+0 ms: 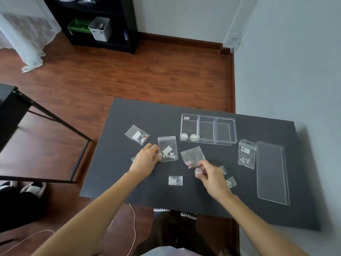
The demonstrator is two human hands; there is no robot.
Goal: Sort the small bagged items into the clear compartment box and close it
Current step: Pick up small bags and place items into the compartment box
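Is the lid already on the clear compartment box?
No, the clear compartment box stands open at the top, and its lid lies flat on the table to its right.

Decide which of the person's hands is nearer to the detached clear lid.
Right. The right hand is a short way left of the lid; the left hand is further left, past the middle bags.

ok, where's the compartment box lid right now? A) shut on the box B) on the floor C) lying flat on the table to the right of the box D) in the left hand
C: the lid lies flat on the table, to the right of and nearer than the open compartment box, and neither hand touches it.
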